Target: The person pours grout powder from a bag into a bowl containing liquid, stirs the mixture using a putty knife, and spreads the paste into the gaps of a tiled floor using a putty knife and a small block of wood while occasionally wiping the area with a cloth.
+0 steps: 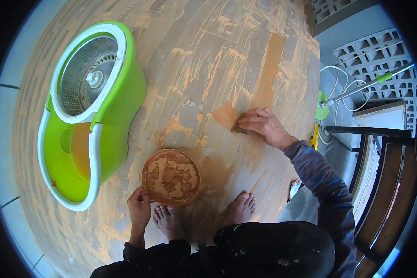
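A round brown bowl (164, 173) of tan, paste-like stuff stands on the smeared floor by my bare feet. At its lower left rim is my left hand (139, 206), fingers closed on the edge. Farther off to the right, my right hand (265, 127) is closed round a small dark pad (239, 125), mostly hidden under the fingers; whether it is a sponge cannot be told. This pad presses on the floor at the edge of a wet orange-tan patch (225, 115).
A green mop bucket (120, 116) with a metal spin basket (90, 76) and brownish water stands at the left. Tan streaks cover the wooden-looking floor (171, 28). To the right are a mop (356, 88), a yellow tool (314, 136) and a dark wooden chair (380, 185).
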A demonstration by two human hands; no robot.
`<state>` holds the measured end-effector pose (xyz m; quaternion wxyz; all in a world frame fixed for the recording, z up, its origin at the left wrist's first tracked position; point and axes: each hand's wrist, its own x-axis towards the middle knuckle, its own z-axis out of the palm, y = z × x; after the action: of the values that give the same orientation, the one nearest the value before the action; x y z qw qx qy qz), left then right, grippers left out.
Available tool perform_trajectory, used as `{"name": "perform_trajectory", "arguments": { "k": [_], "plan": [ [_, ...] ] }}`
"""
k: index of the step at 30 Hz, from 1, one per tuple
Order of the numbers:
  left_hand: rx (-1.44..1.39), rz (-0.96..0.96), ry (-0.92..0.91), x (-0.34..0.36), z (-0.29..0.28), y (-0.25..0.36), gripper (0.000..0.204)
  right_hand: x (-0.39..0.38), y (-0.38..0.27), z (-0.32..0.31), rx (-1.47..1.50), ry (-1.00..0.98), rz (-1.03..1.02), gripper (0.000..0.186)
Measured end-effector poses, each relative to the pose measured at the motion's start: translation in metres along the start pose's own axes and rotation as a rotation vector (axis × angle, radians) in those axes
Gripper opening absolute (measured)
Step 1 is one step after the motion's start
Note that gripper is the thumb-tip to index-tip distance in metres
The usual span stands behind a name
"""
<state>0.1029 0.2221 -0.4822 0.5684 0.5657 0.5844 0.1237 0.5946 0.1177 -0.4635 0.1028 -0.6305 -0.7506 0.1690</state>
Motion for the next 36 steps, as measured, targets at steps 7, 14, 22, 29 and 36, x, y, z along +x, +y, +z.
{"name": "perform_trajectory", "arguments": {
  "k": [7, 14, 22, 29, 36],
  "plan": [
    [0.012, -0.064, 0.001, 0.0, -0.022, -0.01, 0.025, 0.068, 0.002, 0.015, -0.05, 0.139, -0.119, 0.039],
    [-0.029, -0.092, 0.099, -0.002, -0.048, -0.033, 0.024, -0.038, 0.008, -0.015, -0.104, -0.105, -0.043, 0.045],
    [-0.046, -0.104, 0.118, -0.005, -0.039, -0.027, 0.025, -0.022, -0.023, 0.014, -0.158, 0.259, 0.276, 0.051],
    [-0.011, -0.043, 0.159, -0.01, -0.038, -0.025, 0.026, -0.068, -0.045, 0.02, -0.175, 0.072, 0.219, 0.052],
    [0.123, -0.054, 0.073, -0.003, -0.043, -0.029, 0.027, 0.017, -0.022, 0.018, -0.078, 0.343, 0.189, 0.046]
  ]
}}
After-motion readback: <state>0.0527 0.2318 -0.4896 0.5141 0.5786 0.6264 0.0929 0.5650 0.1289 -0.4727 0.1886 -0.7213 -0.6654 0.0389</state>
